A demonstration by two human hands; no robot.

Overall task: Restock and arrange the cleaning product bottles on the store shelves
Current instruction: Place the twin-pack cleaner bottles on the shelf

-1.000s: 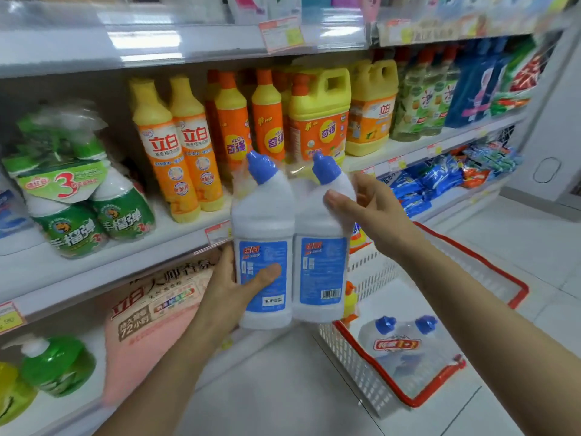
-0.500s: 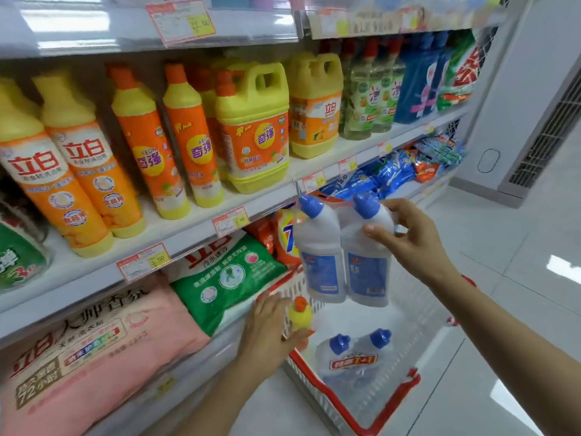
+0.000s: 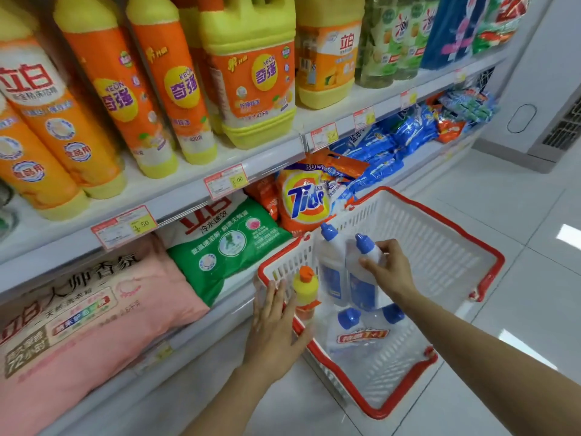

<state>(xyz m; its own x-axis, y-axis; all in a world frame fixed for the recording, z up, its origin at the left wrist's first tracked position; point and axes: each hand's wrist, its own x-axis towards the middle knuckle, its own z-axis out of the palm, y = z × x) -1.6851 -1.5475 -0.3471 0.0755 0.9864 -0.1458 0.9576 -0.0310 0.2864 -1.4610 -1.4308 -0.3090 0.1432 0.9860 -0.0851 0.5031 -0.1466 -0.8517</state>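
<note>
Gripping the blue-capped twin-pack over the basket with your right hand, you have the upright yellow bottle in its corner, just right of your flat, empty left hand, the nearer one.

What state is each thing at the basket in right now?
held twin pack: caps up, capped, over basket
second twin pack: lying in basket, capped
yellow bottle: upright in basket, capped
right hand: grips held twin pack
left hand: open, fingers straight, by yellow bottle
</note>
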